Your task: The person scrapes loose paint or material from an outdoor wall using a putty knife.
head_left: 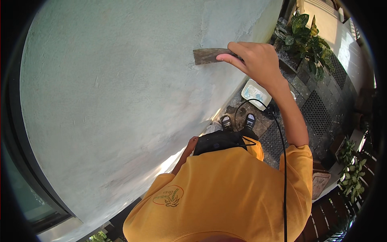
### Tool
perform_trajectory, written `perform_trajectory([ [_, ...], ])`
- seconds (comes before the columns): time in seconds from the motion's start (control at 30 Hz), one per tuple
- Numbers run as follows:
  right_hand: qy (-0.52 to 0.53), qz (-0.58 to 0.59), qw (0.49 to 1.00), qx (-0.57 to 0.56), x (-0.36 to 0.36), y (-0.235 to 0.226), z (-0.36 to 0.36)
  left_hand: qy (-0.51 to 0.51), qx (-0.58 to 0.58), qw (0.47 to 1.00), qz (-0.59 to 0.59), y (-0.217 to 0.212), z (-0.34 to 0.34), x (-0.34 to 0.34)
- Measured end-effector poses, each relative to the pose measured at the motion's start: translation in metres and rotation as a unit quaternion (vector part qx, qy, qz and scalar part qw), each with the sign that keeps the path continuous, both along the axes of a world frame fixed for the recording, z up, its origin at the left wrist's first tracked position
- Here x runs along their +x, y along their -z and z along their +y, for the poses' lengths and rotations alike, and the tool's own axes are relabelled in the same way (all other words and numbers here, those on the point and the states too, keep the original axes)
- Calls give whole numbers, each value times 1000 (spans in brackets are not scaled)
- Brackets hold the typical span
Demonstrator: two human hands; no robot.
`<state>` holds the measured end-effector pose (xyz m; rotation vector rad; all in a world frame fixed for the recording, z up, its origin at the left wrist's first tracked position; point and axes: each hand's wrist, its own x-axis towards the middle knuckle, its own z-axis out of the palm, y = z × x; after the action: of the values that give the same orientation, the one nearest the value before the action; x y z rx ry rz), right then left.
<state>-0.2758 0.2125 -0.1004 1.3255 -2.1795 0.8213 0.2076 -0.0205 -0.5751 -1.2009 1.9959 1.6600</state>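
My right hand (260,60) grips a putty knife (207,56), thumb on one side and fingers wrapped round the other. The knife's wide, worn blade lies against a pale grey-green wall (121,84), whose surface looks streaked and patchy. Low beside my waist, my left hand (193,142) hangs near the wall and a black pouch (217,141); its fingers are mostly hidden. On the ground below my right forearm stands a white tray (246,87) with pale blue and white stuff in it.
A black cable (285,181) runs down over my right side and loops near the tray. Leafy plants (304,36) grow beside the paved floor (300,86). Dark perforated mats (316,114) lie on the paving. A dark-framed window (30,161) borders the wall at left.
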Motion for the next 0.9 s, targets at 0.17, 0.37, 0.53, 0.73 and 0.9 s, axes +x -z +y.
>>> perform_trajectory([
  [0.17, -1, 3, 1000, -5, -2, -2, -1, 1, 21, 1000, 0, 1, -4, 4],
  [0.37, -4, 9, 1000, 2, -2, 1, -3, 0, 29, 1000, 1, -4, -4, -4],
  [0.53, -2, 4, 1000, 13, -3, -1, 1, 6, 37, 999, -6, -9, -3, -5],
  [0.73, -5, 23, 1000, 15, -4, -4, -1, -3, 46, 999, 2, 3, -6, 2],
  [0.9, -26, 24, 999, 15, 6, -3, -12, -16, 43, 999, 13, -10, -6, -4],
])
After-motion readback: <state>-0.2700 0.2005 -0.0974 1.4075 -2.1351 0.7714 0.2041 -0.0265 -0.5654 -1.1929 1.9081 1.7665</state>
